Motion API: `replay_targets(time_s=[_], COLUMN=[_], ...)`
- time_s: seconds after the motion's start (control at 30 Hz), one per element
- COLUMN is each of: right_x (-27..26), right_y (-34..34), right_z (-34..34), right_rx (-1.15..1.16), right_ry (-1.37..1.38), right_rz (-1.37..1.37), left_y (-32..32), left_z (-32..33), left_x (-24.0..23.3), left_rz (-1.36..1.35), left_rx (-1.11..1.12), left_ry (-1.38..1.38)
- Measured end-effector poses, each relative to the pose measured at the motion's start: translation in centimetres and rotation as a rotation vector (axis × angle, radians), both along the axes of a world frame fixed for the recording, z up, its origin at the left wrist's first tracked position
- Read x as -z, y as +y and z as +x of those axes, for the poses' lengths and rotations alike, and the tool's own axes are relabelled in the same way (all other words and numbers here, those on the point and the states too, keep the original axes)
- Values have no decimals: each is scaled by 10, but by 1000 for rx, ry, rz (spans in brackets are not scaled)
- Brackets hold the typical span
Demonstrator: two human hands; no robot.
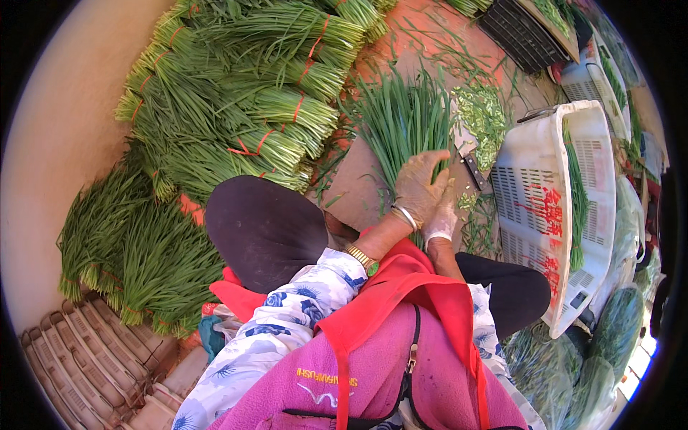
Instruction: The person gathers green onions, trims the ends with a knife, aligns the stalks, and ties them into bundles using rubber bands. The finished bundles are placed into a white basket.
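A bunch of long green garlic chives (403,121) lies on a board (352,185) before me, its leaf tips pointing away. My left hand (422,185), in a stained thin glove with a bracelet and a gold watch at the wrist, is closed around the lower part of the bunch. Against it on the right is my right hand (442,212), gloved too, also on the bunch; its fingers are partly hidden. A knife with a black handle (474,172) lies right of the chives, beside a heap of chopped stem ends (481,121).
Bunches of chives tied with red bands (290,107) are piled at the left, more (166,258) lower down. Stacked crates (86,355) stand at the lower left. A white plastic basket (529,183) holding chives stands close on the right, with a black crate (521,35) beyond.
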State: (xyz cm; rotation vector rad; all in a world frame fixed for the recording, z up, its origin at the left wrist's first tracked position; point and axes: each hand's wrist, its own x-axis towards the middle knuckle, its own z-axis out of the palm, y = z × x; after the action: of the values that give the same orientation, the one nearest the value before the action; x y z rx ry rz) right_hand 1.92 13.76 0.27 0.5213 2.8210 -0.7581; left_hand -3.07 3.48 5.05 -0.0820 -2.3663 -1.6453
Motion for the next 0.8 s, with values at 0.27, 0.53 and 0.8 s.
replay_targets(time_s=[0.27,0.53,0.8], right_x=[9,-7,12], right_y=[32,88,137], right_z=[-7,-31,-94], right_rx=[30,55,229], right_ry=[-277,-204,56], right_rz=[-260,-329,-120], left_y=[10,30,35], left_z=[9,24,-7], left_x=[-5,-21,-16], left_rz=[-18,-208,-864], left_rx=[265,544,1141], left_ry=[-39,49,289])
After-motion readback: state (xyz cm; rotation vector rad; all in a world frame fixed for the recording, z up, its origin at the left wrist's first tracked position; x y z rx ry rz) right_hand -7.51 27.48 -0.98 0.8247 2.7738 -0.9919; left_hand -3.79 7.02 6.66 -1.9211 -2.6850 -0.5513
